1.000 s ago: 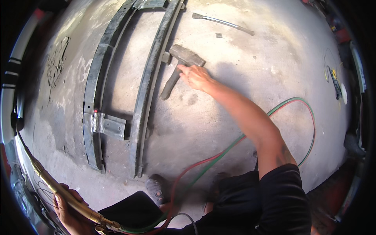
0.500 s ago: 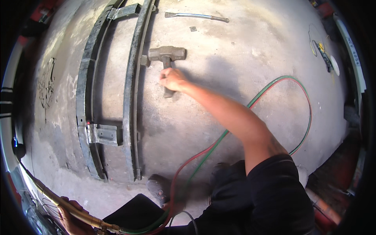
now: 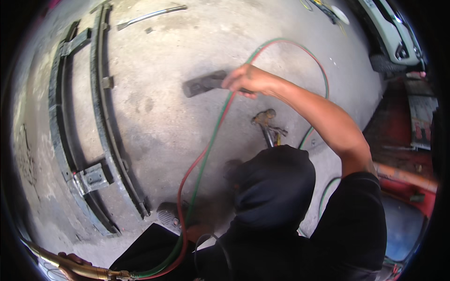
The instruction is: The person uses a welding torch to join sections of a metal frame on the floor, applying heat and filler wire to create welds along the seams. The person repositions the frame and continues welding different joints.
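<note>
Left hand: the left hand [image 3: 70,260] sits at the lower left rim, fingers wrapped round the brass torch [image 3: 65,267]; only part of the hand shows.
Hoses: the red and green hoses [image 3: 201,159] run from the torch up across the concrete floor [image 3: 178,117] and loop past the right arm.
Right hand: the right hand [image 3: 248,79] is raised over the floor, fingers curled tight round the handle of the hammer [image 3: 204,83], whose dark head points left; the head looks blurred.
Steel frame: the leaf springs [image 3: 101,122] lie flat at left.
Far: a chisel bar [image 3: 150,15] lies near the top edge.
</note>
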Demonstrator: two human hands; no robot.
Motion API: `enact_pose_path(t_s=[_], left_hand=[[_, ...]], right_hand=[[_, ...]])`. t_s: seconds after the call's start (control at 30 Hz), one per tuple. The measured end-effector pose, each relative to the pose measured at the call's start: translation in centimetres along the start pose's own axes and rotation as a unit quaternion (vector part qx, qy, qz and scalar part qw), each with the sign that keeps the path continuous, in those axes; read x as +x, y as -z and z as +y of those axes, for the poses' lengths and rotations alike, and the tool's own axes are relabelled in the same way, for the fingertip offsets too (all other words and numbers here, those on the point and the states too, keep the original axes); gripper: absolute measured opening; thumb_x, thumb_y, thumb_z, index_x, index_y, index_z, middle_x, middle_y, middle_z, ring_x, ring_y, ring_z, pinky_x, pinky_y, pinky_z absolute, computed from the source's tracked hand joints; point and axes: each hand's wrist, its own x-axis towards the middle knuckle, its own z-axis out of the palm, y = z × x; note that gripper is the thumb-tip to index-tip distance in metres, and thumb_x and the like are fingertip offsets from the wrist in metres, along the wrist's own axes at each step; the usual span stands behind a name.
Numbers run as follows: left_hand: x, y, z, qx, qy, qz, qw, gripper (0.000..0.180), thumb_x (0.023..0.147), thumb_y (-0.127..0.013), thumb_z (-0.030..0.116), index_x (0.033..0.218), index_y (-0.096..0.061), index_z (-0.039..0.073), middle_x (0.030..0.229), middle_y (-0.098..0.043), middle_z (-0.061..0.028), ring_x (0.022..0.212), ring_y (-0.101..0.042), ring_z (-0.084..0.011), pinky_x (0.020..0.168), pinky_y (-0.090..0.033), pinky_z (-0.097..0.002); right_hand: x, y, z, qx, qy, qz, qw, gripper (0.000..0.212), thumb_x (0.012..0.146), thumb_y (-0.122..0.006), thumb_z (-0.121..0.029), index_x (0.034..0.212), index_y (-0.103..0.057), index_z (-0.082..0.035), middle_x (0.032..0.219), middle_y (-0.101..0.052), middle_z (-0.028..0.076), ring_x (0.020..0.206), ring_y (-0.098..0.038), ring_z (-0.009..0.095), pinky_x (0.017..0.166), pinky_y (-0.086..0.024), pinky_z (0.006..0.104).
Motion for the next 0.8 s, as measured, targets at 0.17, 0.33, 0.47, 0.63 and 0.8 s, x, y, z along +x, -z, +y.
enact_pose_path(t_s=[0.17,0.33,0.47,0.63,0.8], left_hand=[[1.5,-3.5,4.6,-0.297,0.073,0.055,0.951,0.034,0.106,-0.056,0.03,0.124,-0.056,0.001,0.097,-0.059,-0.0089,0.082,-0.059,-0.0172,0.069,-0.051,-0.0314],[3.0,-6.2,5.4,-0.304,0.071,0.023,0.95,0.035,0.106,-0.057,0.031,0.123,-0.056,0.001,0.093,-0.06,-0.0089,0.077,-0.058,-0.0159,0.064,-0.05,-0.0297],[3.2,-7.1,7.0,-0.288,0.065,0.02,0.955,0.035,0.106,-0.057,0.032,0.123,-0.057,0.001,0.091,-0.06,-0.0089,0.073,-0.058,-0.0148,0.061,-0.049,-0.0283],[3.8,-8.7,8.3,-0.284,0.064,0.001,0.957,0.035,0.106,-0.058,0.033,0.122,-0.058,0.001,0.087,-0.061,-0.0089,0.068,-0.057,-0.0134,0.057,-0.048,-0.0266],[4.1,-9.2,9.0,-0.287,0.07,0.0,0.955,0.036,0.105,-0.059,0.034,0.121,-0.059,0.001,0.084,-0.061,-0.0089,0.064,-0.056,-0.0121,0.053,-0.047,-0.0249]], right_hand=[[-15.2,2.3,12.1,0.102,-0.111,0.177,0.973,0.026,0.089,-0.067,-0.008,0.113,-0.076,-0.004,0.068,-0.063,0.004,0.051,-0.053,0.01,0.043,-0.041,0.0269],[-20.0,-2.1,29.5,0.052,-0.12,0.364,0.922,0.025,0.093,-0.063,-0.008,0.117,-0.072,-0.005,0.072,-0.064,0.01,0.056,-0.058,0.017,0.053,-0.05,0.0333],[-21.6,-6.4,31.6,0.09,-0.195,0.37,0.904,0.031,0.093,-0.06,-0.004,0.124,-0.065,-0.008,0.085,-0.065,0.019,0.072,-0.067,0.03,0.072,-0.056,0.0445],[-21.3,-11.4,36.4,-0.36,-0.108,0.439,0.816,0.033,0.09,-0.061,-0.005,0.122,-0.063,-0.01,0.107,-0.064,0.024,0.098,-0.065,0.045,0.089,-0.053,0.0539],[-20.4,-17.3,30.9,-0.138,-0.161,0.355,0.91,0.048,0.093,-0.067,-0.016,0.138,-0.053,-0.01,0.106,-0.066,0.028,0.1,-0.065,0.047,0.092,-0.049,0.0545]])
